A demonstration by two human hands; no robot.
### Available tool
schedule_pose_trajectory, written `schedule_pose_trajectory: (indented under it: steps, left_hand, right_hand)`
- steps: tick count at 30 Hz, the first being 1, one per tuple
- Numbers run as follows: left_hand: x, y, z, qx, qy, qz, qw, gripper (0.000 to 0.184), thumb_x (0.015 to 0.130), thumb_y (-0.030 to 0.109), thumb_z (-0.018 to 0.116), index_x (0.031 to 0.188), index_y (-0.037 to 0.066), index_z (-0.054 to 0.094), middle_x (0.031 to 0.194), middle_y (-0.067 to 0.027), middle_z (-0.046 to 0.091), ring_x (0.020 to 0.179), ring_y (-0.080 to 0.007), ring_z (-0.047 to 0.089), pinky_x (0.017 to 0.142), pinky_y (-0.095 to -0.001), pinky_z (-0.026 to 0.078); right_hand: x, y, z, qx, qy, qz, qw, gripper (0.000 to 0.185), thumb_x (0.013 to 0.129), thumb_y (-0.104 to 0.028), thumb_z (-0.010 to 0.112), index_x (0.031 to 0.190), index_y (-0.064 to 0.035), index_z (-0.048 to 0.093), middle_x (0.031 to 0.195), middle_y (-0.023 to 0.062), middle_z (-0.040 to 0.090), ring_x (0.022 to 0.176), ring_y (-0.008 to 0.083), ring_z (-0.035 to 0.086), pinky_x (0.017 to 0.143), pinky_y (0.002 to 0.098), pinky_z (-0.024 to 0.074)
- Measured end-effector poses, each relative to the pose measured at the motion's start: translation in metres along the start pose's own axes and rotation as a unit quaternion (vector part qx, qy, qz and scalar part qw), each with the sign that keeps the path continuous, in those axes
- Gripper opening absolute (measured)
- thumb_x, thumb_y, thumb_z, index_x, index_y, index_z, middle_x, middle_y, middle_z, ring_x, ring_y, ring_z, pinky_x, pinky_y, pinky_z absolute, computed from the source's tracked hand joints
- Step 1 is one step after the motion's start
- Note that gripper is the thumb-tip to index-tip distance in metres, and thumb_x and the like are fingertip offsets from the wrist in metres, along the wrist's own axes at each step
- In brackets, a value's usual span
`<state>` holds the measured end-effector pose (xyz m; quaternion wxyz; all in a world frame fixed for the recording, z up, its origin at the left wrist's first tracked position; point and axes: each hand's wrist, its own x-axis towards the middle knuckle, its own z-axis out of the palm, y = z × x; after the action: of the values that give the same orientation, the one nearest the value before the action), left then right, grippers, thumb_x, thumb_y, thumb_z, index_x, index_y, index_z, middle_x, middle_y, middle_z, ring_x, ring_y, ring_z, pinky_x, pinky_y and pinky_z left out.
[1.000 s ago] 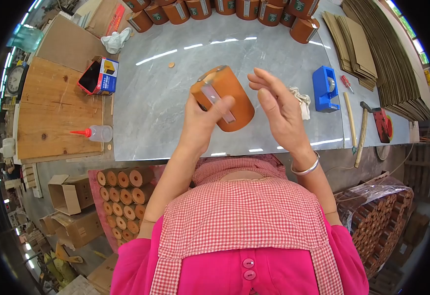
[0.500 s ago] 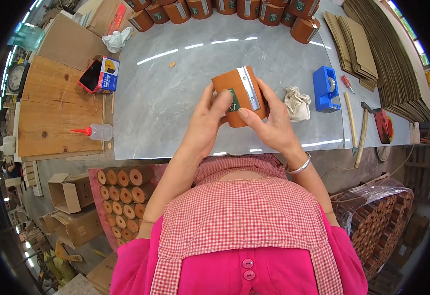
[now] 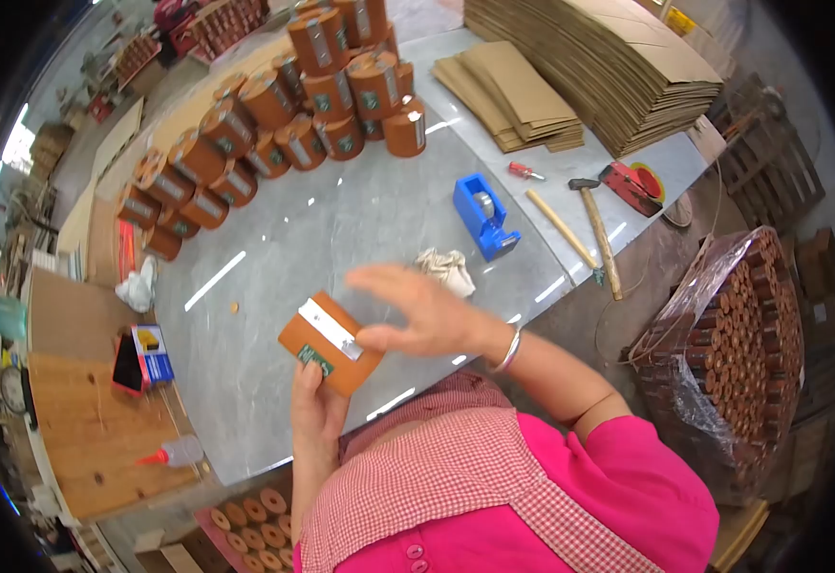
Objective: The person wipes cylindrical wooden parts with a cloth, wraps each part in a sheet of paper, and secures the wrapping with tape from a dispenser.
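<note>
My left hand (image 3: 318, 413) grips a brown cylinder (image 3: 351, 376) from below, with the thumb on its green label. The cylinder is tilted above the table, and a silver metal strip (image 3: 330, 327) runs along its side. Over its right side, my right hand (image 3: 419, 310) is open with fingers stretched out and slightly blurred. The right thumb is at the strip's end; whether it touches cannot be made out. A crumpled white cloth (image 3: 446, 271) lies just beyond the right hand.
Similar brown cylinders (image 3: 303, 143) are stacked along the grey table's (image 3: 274, 229) far edge. On the right are a blue tape dispenser (image 3: 483, 218), a screwdriver (image 3: 525, 171), a hammer (image 3: 597, 234) and cardboard sheets (image 3: 589, 67). A red-tipped bottle (image 3: 179, 452) lies left.
My right hand has come off the cylinder and opened. The cylinder, in my left hand, has turned so its strip slants more. My view has swung right, showing more of the stacked cylinders.
</note>
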<state>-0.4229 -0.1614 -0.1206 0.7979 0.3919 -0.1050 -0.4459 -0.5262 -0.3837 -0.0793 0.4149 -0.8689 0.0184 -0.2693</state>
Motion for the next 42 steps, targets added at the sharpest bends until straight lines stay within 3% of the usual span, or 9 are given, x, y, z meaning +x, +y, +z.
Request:
schedule_pose_trajectory:
  steps: [5, 9, 15, 21, 24, 31, 34, 38, 42]
  left_hand:
    - [-0.009, -0.007, -0.021, -0.085, 0.054, -0.012, 0.995, 0.061, 0.093, 0.051, 0.066, 0.14, 0.014, 0.052, 0.134, -0.0066, 0.06, 0.124, -0.0253, 0.057, 0.101, -0.046, 0.047]
    - [-0.019, -0.001, -0.03, -0.113, 0.093, 0.001, 0.989, 0.063, 0.092, 0.054, 0.067, 0.14, 0.016, 0.053, 0.133, -0.0075, 0.06, 0.122, -0.0261, 0.058, 0.098, -0.0446, 0.049]
    - [-0.034, 0.002, -0.038, -0.139, 0.149, 0.012, 0.979, 0.062, 0.089, 0.052, 0.071, 0.136, 0.016, 0.055, 0.13, -0.0077, 0.062, 0.119, -0.026, 0.059, 0.095, -0.0451, 0.051]
    - [-0.036, 0.003, -0.035, -0.162, 0.154, 0.009, 0.975, 0.059, 0.09, 0.052, 0.069, 0.134, 0.015, 0.056, 0.127, -0.0058, 0.062, 0.115, -0.0246, 0.06, 0.092, -0.0464, 0.052]
    - [-0.038, 0.004, -0.028, -0.171, 0.11, 0.018, 0.979, 0.062, 0.093, 0.054, 0.063, 0.139, 0.014, 0.053, 0.13, -0.0083, 0.061, 0.12, -0.0308, 0.059, 0.1, -0.0513, 0.05]
    - [-0.046, 0.006, -0.037, -0.195, 0.007, 0.039, 0.98, 0.075, 0.093, 0.061, 0.057, 0.148, 0.012, 0.044, 0.142, -0.0168, 0.052, 0.125, -0.0359, 0.057, 0.099, -0.0515, 0.053]
    - [-0.045, 0.012, -0.035, -0.182, -0.058, 0.047, 0.98, 0.085, 0.092, 0.061, 0.06, 0.157, 0.015, 0.031, 0.155, -0.0239, 0.035, 0.126, -0.037, 0.056, 0.1, -0.0513, 0.053]
    - [-0.036, 0.012, -0.033, -0.163, -0.095, 0.003, 0.982, 0.086, 0.091, 0.06, 0.06, 0.157, 0.013, 0.031, 0.153, -0.0227, 0.04, 0.121, -0.0361, 0.059, 0.101, -0.0511, 0.052]
    - [-0.028, 0.002, -0.041, -0.106, -0.027, -0.047, 0.993, 0.083, 0.092, 0.053, 0.062, 0.156, 0.008, 0.033, 0.15, -0.0226, 0.045, 0.121, -0.0379, 0.059, 0.101, -0.0513, 0.051]
  right_hand:
    - [0.051, 0.142, -0.137, -0.344, 0.269, 0.069, 0.897, 0.067, 0.085, -0.046, 0.076, 0.13, 0.0002, 0.059, 0.124, 0.0227, 0.063, 0.114, 0.0382, 0.061, 0.099, 0.046, 0.0485]
    - [0.055, 0.205, -0.215, -0.536, 0.154, 0.353, 0.751, 0.074, 0.081, -0.057, 0.073, 0.133, -0.0063, 0.058, 0.136, 0.0212, 0.057, 0.125, 0.0412, 0.056, 0.1, 0.052, 0.046]
    - [0.062, 0.214, -0.242, -0.525, 0.044, 0.419, 0.739, 0.052, 0.087, -0.05, 0.065, 0.121, -0.0111, 0.068, 0.122, 0.0218, 0.068, 0.12, 0.041, 0.061, 0.102, 0.0539, 0.0453]
    - [0.057, 0.226, -0.274, -0.482, 0.302, 0.331, 0.753, 0.025, 0.098, -0.028, 0.049, 0.101, -0.0112, 0.068, 0.106, 0.0206, 0.072, 0.095, 0.0433, 0.07, 0.085, 0.0553, 0.0543]
    - [0.066, 0.171, -0.273, -0.463, 0.466, 0.006, 0.754, 0.033, 0.1, -0.017, 0.054, 0.127, -0.0021, 0.064, 0.116, 0.0203, 0.071, 0.101, 0.0388, 0.069, 0.087, 0.0434, 0.0554]
    - [0.001, -0.007, -0.069, -0.275, 0.179, -0.18, 0.927, 0.044, 0.085, 0.003, 0.06, 0.127, -0.0065, 0.067, 0.126, 0.0132, 0.069, 0.111, 0.031, 0.068, 0.093, 0.0416, 0.0538]
    - [-0.047, -0.015, 0.033, -0.208, 0.024, -0.118, 0.971, 0.045, 0.078, -0.007, 0.066, 0.123, -0.0101, 0.069, 0.124, 0.0119, 0.066, 0.114, 0.0319, 0.065, 0.094, 0.043, 0.0508]
    - [-0.079, -0.009, 0.074, -0.159, -0.173, -0.043, 0.971, 0.047, 0.08, -0.023, 0.075, 0.125, -0.0117, 0.066, 0.133, 0.013, 0.059, 0.126, 0.0323, 0.055, 0.099, 0.0445, 0.0455]
    - [-0.056, -0.005, 0.035, -0.228, -0.064, -0.034, 0.971, 0.058, 0.073, -0.027, 0.083, 0.127, -0.0136, 0.065, 0.138, 0.014, 0.057, 0.131, 0.0365, 0.051, 0.105, 0.0465, 0.0425]
